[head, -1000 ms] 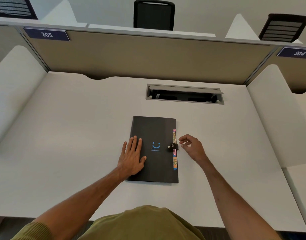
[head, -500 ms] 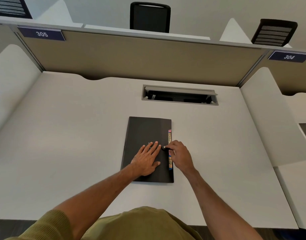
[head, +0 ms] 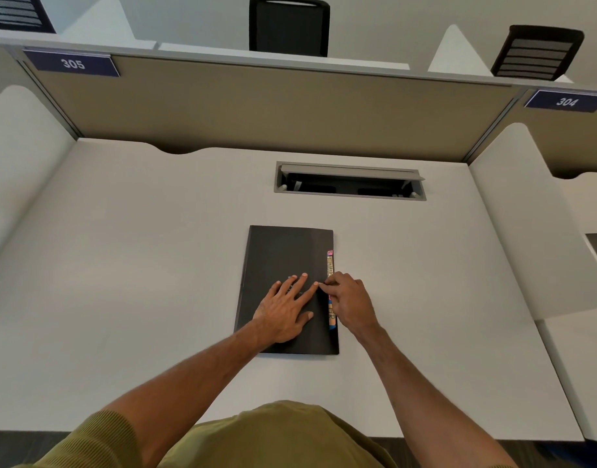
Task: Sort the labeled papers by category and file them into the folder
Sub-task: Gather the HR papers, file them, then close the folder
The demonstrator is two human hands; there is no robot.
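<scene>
A black folder (head: 283, 251) lies closed in the middle of the white desk (head: 121, 265), with coloured index tabs (head: 330, 265) showing along its right edge. My left hand (head: 287, 309) rests flat on the cover, fingers spread. My right hand (head: 349, 298) is at the folder's right edge, fingertips pinched on the small snap clasp halfway down. The clasp itself is hidden under the fingers. No loose papers are in view.
A grey cable hatch (head: 349, 180) stands open in the desk behind the folder. Beige and white partitions (head: 256, 106) close off the back and both sides. Number plates 305 (head: 72, 64) and 304 (head: 565, 102) sit on the back partition.
My right hand came in from beside the folder and closed its fingertips on the clasp. My left hand slid up and right across the cover, now covering the blue smile print.
</scene>
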